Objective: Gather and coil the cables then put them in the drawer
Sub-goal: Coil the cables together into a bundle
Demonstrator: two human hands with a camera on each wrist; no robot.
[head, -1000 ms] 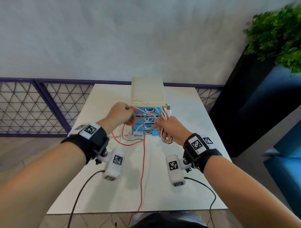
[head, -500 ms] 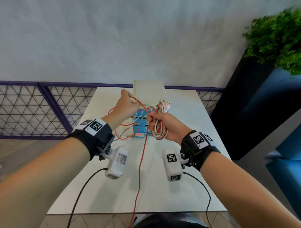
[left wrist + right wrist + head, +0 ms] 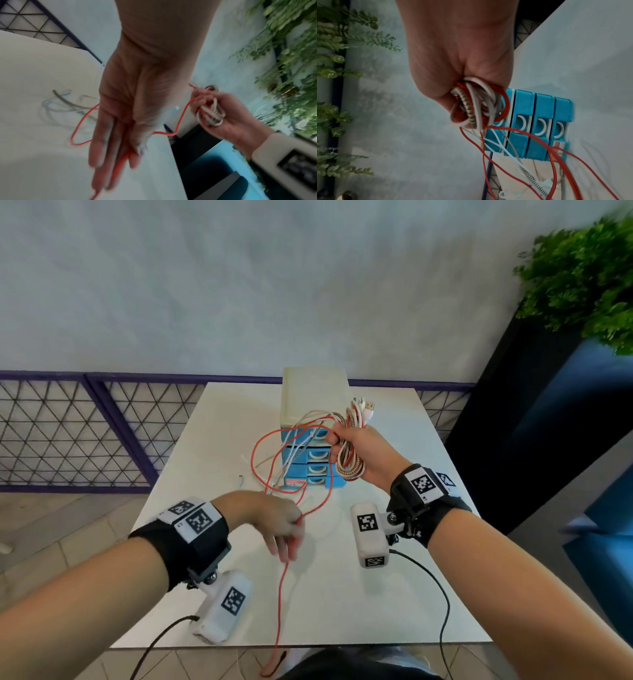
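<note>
My right hand (image 3: 356, 448) grips a coil of white, red and braided cables (image 3: 349, 460) in front of the blue drawer unit (image 3: 317, 455); the USB plugs stick up above the fist. In the right wrist view the coil (image 3: 476, 108) bulges from the fist beside the shut drawers (image 3: 539, 121). A red cable (image 3: 281, 587) loops from the coil down to my left hand (image 3: 286, 542), then trails off the table's front edge. In the left wrist view the thumb pinches the red cable (image 3: 120, 162) against nearly straight fingers (image 3: 102, 155). Loose white and braided cable ends (image 3: 274, 474) lie left of the drawers.
The white table (image 3: 394, 594) ends just in front of me. A purple mesh railing (image 3: 102, 433) runs along the left and back. A dark planter with a green plant (image 3: 582, 278) stands at the right, with a blue seat (image 3: 609, 542) below it.
My left hand has dropped from beside the drawer top down toward me along the red cable. The right hand has lifted the coil slightly up and right.
</note>
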